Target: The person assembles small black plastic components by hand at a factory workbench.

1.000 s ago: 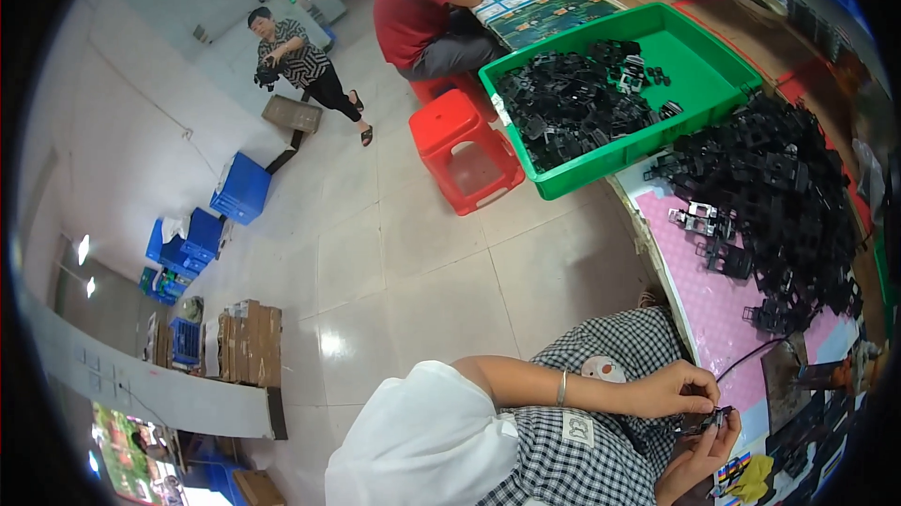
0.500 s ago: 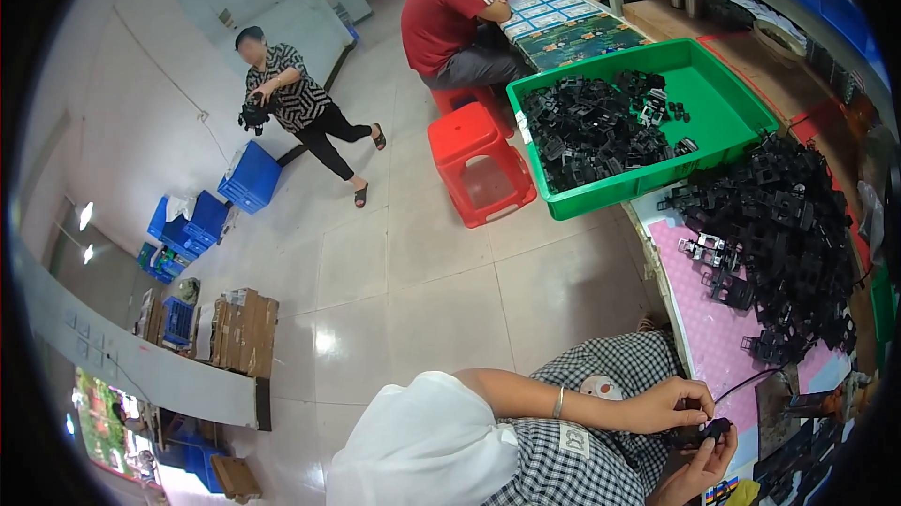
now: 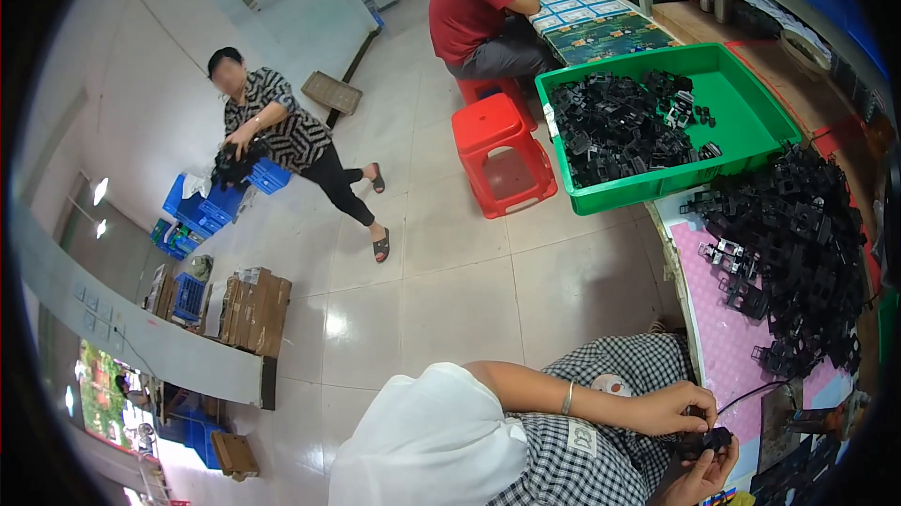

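Observation:
Above the table's near edge, my left hand [image 3: 668, 409], with a bracelet on its wrist, has its fingers pinched against a small black plastic part [image 3: 717, 438]. From below, my right hand [image 3: 706, 476] grips the same part between thumb and fingers. A thin black cable [image 3: 751, 393] runs from beside my left fingertips toward the table; where it ends is hidden. Just beyond my hands, a large heap of black plastic parts [image 3: 793, 253] covers much of the pink table surface [image 3: 709, 346].
A green tray [image 3: 648, 198] of similar black parts stands past the heap. Red stools [image 3: 502, 154] are left of it, one under a seated person in red [image 3: 479, 13]. Another person [image 3: 282, 121] walks on the left carrying black items. Cardboard boxes [image 3: 253, 309] and blue crates [image 3: 202, 206] stand farther left.
The view has shifted, so the table and tray sit farther right. The walking person has come nearer, uncovering a box on the floor behind. My hands stay together on the part.

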A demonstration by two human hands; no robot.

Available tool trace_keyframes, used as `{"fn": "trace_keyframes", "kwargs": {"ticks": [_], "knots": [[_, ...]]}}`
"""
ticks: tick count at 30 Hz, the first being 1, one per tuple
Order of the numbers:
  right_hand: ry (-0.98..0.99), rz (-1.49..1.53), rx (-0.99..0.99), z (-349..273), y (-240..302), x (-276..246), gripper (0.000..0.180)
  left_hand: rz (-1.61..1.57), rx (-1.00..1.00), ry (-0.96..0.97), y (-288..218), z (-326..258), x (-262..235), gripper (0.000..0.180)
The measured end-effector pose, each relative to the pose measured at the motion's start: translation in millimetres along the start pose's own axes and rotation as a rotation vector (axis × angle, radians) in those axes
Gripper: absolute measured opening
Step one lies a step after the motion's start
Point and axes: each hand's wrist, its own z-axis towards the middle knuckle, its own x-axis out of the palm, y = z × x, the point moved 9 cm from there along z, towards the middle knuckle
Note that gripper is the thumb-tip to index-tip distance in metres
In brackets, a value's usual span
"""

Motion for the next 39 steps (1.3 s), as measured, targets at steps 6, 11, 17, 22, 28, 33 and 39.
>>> {"fn": "trace_keyframes", "kwargs": {"ticks": [6, 11, 17, 22, 28, 33, 39], "knots": [[0.052, -0.067, -0.024, 4, -8, 14, 0.038, -0.348, -0.198, -0.035, 34, -10, -7, 0.012], [0.123, 0.069, 0.11, 27, -5, 68, 0.034, -0.047, -0.163, -0.196, 7, 1, -87, 0.025], [0.212, 0.064, -0.017, 30, 18, 76, 0.036, -0.238, 0.234, -0.951, -45, -21, -300, 0.05], [0.126, 0.011, 0.05, 28, 5, 47, 0.036, -0.007, 0.104, -0.702, -31, 10, -241, 0.035], [0.069, 0.031, 0.056, 23, 11, 47, 0.036, -0.114, -0.162, -0.059, 25, 21, -86, 0.025], [0.036, 0.039, 0.08, 20, 9, 34, 0.036, 0.78, 0.281, -0.407, -58, 23, -136, 0.028], [0.021, -0.012, 0.083, 23, 2, 25, 0.035, 1.475, 0.359, -0.756, -114, -6, -248, 0.041]]}}
